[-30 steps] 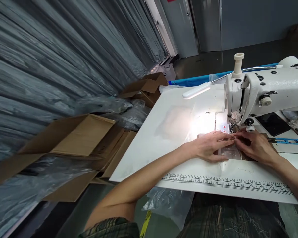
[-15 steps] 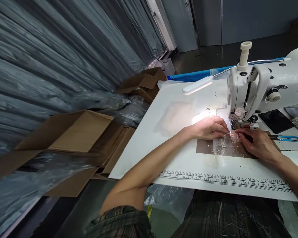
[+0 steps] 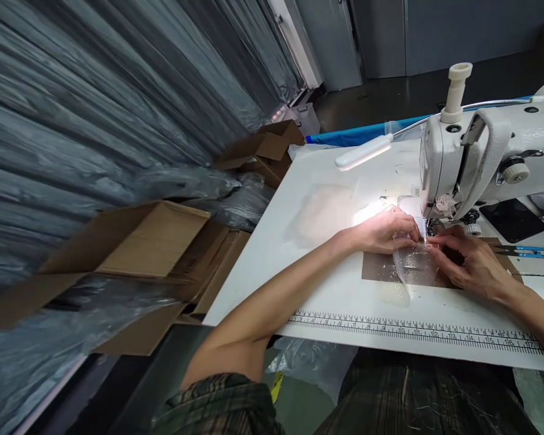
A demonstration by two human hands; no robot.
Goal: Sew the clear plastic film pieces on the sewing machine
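Note:
A small clear plastic pouch (image 3: 412, 266) lies on a brown patch (image 3: 376, 267) of the white sewing table (image 3: 308, 260), its far end under the needle of the white sewing machine (image 3: 480, 163). My left hand (image 3: 385, 232) rests on the pouch's far left edge, fingers curled and pinching it beside the presser foot. From the right, my right hand (image 3: 469, 260) pinches the pouch's far right edge with its fingertips.
A lit gooseneck lamp (image 3: 365, 152) shines on the table. Blue thread snips (image 3: 532, 252) lie right of the machine. A printed ruler (image 3: 412, 332) runs along the table's near edge. Open cardboard boxes (image 3: 131, 254) and plastic bags stand on the floor at left.
Both hands have slid the pouch away from me, up to the needle. The brown patch beneath it has come into view.

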